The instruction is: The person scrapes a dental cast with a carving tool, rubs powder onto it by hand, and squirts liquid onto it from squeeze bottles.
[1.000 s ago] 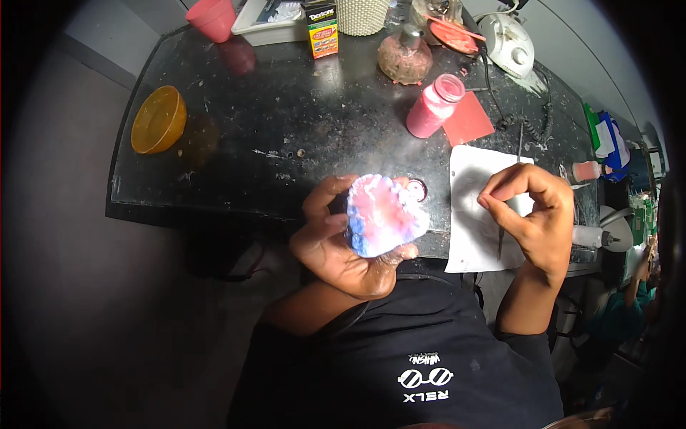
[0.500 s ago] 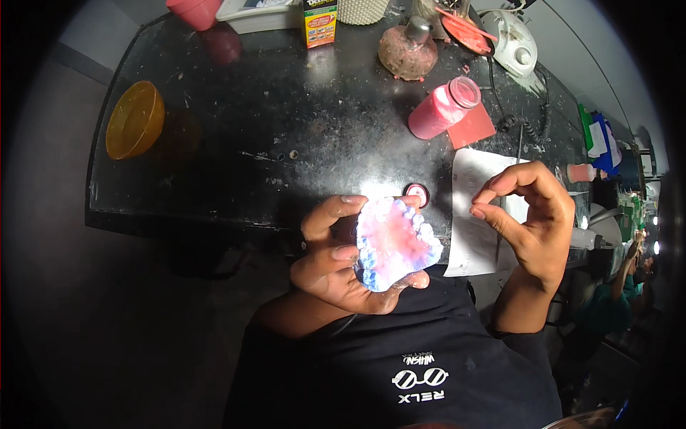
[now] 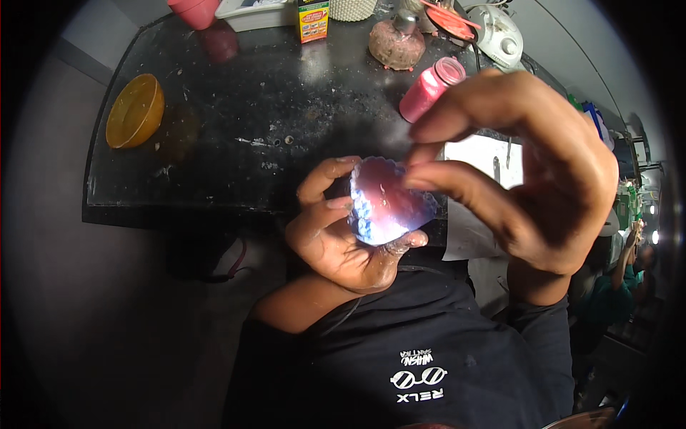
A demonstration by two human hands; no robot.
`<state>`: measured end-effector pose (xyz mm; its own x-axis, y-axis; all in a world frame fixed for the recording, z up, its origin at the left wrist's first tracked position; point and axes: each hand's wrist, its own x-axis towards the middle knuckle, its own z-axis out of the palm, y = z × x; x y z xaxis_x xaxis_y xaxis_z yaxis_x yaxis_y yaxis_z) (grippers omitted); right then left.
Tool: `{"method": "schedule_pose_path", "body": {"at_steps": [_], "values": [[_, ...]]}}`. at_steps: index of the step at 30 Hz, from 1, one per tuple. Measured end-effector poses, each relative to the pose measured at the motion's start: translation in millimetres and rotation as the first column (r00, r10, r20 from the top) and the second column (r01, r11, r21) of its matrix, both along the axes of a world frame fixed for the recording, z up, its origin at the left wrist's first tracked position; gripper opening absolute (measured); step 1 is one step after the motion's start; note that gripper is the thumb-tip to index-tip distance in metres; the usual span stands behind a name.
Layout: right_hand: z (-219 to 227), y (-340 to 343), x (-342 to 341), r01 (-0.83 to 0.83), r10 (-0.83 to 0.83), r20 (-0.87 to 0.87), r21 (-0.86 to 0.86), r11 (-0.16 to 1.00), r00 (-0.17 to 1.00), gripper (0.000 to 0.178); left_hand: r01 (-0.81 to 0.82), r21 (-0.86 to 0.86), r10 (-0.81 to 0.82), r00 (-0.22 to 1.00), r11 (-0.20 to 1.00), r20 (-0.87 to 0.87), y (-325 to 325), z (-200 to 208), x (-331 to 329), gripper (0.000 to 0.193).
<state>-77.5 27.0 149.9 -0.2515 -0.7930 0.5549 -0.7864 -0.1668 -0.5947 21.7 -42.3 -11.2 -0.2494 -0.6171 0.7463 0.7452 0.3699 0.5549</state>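
My left hand (image 3: 325,247) holds a dental cast (image 3: 363,214) over the near edge of the dark table, its fingers and thumb closed around the sides. Blue-white teeth line the cast's rim, and glossy pink material (image 3: 380,187) covers its palate. Above and to the right comes my right hand (image 3: 564,171), large and close to the camera. Its thumb and fingertips are pinched together beside the cast's right side. Whatever may be between those fingertips is too small to make out. The fingers hide part of the cast's right edge.
An open jar of pink powder (image 3: 427,89) stands beyond my right hand, over a white paper sheet (image 3: 468,236). Farther back are a pink-stained round pot (image 3: 396,48), a white device with a knob (image 3: 496,36) and a yellow box (image 3: 313,21). An amber bowl (image 3: 136,112) lies far left.
My right hand has moved left and up toward the camera, its fingertips now by the cast. The left hand has lifted the cast slightly away from me, and shade now falls over it.
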Motion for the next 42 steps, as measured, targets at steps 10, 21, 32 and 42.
{"method": "schedule_pose_path", "body": {"at_steps": [10, 21, 32, 42], "values": [[1.0, -19.9, 4.4, -0.161, 0.173, -0.275, 0.064, 0.985, 0.946, 0.021, -0.025, 0.008, 0.025, 0.996, 1.000, -0.086, -0.6, -5.4, -6.7, 0.077], [-10.0, -11.6, -5.6, -0.170, 0.158, -0.221, -0.034, 0.985, 0.962, 0.018, 0.022, 0.051, -0.018, 0.997, 0.998, -0.070, 2.0, -3.2, -4.5, 0.076], [6.1, -3.7, 1.0, -0.012, 0.084, -0.404, 0.178, 0.984, 0.911, 0.014, 0.009, 0.060, -0.005, 0.997, 0.998, -0.072, 5.9, 2.7, -6.1, 0.074], [18.7, -0.9, 11.3, 0.046, 0.076, -0.461, 0.247, 0.968, 0.884, 0.015, -0.052, 0.012, 0.052, 0.997, 0.999, -0.056, 5.8, 1.8, -7.1, 0.071]]}}
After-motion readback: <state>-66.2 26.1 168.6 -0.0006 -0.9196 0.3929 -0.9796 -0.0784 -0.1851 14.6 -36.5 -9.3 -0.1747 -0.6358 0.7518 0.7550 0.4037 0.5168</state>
